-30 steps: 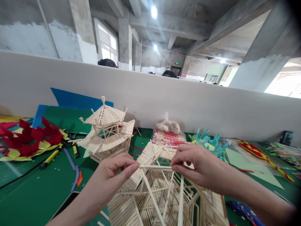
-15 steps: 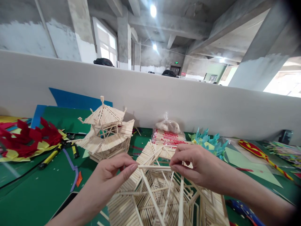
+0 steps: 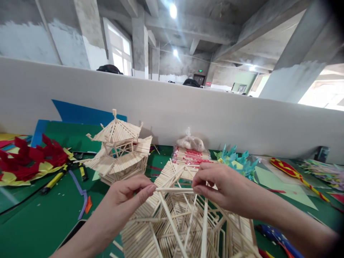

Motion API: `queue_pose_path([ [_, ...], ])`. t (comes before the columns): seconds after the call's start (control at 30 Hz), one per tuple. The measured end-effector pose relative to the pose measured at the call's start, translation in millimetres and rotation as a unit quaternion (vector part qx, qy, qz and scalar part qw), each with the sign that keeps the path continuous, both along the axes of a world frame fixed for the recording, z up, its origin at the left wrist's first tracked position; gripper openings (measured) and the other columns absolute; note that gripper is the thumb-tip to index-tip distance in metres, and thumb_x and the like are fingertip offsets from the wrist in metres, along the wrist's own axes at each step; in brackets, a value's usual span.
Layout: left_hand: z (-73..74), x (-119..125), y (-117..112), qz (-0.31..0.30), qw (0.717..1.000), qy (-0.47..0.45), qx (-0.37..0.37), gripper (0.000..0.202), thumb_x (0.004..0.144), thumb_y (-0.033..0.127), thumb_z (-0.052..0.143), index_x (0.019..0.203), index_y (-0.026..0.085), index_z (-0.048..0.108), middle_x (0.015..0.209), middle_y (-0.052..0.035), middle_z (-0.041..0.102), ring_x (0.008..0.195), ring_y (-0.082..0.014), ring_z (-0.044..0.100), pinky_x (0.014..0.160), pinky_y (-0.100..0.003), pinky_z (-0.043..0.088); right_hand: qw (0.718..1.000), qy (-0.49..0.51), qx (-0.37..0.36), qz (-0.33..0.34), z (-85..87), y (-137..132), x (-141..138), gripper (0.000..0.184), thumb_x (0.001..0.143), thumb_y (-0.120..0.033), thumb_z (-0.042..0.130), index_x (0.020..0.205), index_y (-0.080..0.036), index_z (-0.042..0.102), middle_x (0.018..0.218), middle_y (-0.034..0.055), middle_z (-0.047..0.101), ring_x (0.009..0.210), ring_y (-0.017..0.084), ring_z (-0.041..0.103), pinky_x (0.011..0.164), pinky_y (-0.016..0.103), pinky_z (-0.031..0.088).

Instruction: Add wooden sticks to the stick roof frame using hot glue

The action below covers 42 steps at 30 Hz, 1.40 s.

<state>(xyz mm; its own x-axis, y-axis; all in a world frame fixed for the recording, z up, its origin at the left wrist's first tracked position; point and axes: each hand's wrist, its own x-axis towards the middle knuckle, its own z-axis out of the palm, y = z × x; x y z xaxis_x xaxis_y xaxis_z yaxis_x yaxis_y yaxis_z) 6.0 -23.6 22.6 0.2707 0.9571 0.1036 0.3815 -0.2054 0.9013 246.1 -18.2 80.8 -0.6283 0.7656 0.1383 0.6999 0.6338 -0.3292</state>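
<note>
A pale wooden stick [image 3: 174, 190] lies level across the top of an unfinished frame of a stick-built pavilion model [image 3: 145, 236]. My left hand [image 3: 129, 202] pinches the stick's left end between thumb and forefinger. At the other end, my right hand [image 3: 215, 182] grips it with bent fingers, which partly hide that end. Slanting sticks of the frame run down from just under it, and through them the model's layered stick floor shows. A second, roofed stick pavilion [image 3: 118, 147] stands behind my left hand.
Behind the model lie bundled sticks in a plastic bag [image 3: 190, 154]. Red and yellow paper shapes [image 3: 34, 157] and a yellow utility knife [image 3: 55, 180] lie at left. Teal paper leaves [image 3: 236, 161] and a blue glue gun [image 3: 276, 238] are at right. A white partition [image 3: 161, 107] stands behind.
The whole view has shifted slightly, so things appear a little further left. Both hands keep their hold on the stick, which stays at the same place on the frame.
</note>
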Motion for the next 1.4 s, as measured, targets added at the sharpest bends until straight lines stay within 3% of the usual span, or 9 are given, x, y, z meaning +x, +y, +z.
queue_pose_path([
  [0.37, -2.5, -1.4, 2.7, 0.007, 0.998, 0.045, 0.035, 0.025, 0.078, 0.040, 0.048, 0.066, 0.021, 0.059, 0.072, 0.0003, 0.058, 0.070, -0.0160, 0.051, 0.061, -0.023, 0.038, 1.000, -0.015, -0.015, 0.001, 5.1, 1.9, 2.8, 0.014, 0.082, -0.020, 0.049, 0.076, -0.018, 0.062, 0.070, 0.0006, 0.059, 0.070, 0.011, 0.053, 0.065, 0.023, 0.039],
  [0.8, -0.8, 0.3, 2.1, 0.012, 0.997, 0.058, 0.050, 0.022, 0.078, 0.038, 0.050, 0.066, 0.022, 0.059, 0.072, 0.0014, 0.059, 0.072, -0.0161, 0.052, 0.062, -0.023, 0.038, 0.998, 0.025, -0.054, 0.010, 7.4, 3.4, 8.0, 0.020, 0.084, -0.020, 0.046, 0.074, -0.017, 0.063, 0.067, -0.0001, 0.057, 0.063, 0.010, 0.049, 0.056, 0.023, 0.036],
  [0.97, -2.9, -0.2, 3.1, 0.010, 0.997, 0.047, 0.055, 0.019, 0.078, 0.037, 0.051, 0.066, 0.023, 0.058, 0.069, 0.0027, 0.056, 0.068, -0.0143, 0.051, 0.059, -0.021, 0.037, 0.996, 0.051, -0.075, -0.019, 12.5, 4.5, 15.4, 0.022, 0.085, -0.020, 0.044, 0.073, -0.016, 0.061, 0.063, -0.0012, 0.057, 0.059, 0.009, 0.047, 0.053, 0.022, 0.035],
  [1.13, -2.6, -1.0, 3.4, 0.004, 0.998, 0.037, 0.056, 0.020, 0.078, 0.037, 0.051, 0.065, 0.023, 0.058, 0.068, 0.0029, 0.055, 0.066, -0.0139, 0.050, 0.060, -0.021, 0.037, 0.995, 0.060, -0.076, -0.009, 7.4, 1.6, 13.3, 0.017, 0.082, -0.017, 0.048, 0.081, -0.017, 0.064, 0.073, 0.0014, 0.062, 0.071, 0.011, 0.054, 0.062, 0.023, 0.040],
  [1.4, 1.0, -1.4, 1.6, 0.000, 0.998, 0.042, 0.040, 0.022, 0.079, 0.039, 0.050, 0.066, 0.022, 0.058, 0.071, 0.0002, 0.057, 0.069, -0.0163, 0.052, 0.062, -0.024, 0.038, 0.998, 0.052, -0.043, -0.005, 1.1, -2.5, 3.2, 0.013, 0.080, -0.019, 0.054, 0.081, -0.020, 0.067, 0.072, 0.0001, 0.061, 0.067, 0.010, 0.054, 0.063, 0.024, 0.040],
])
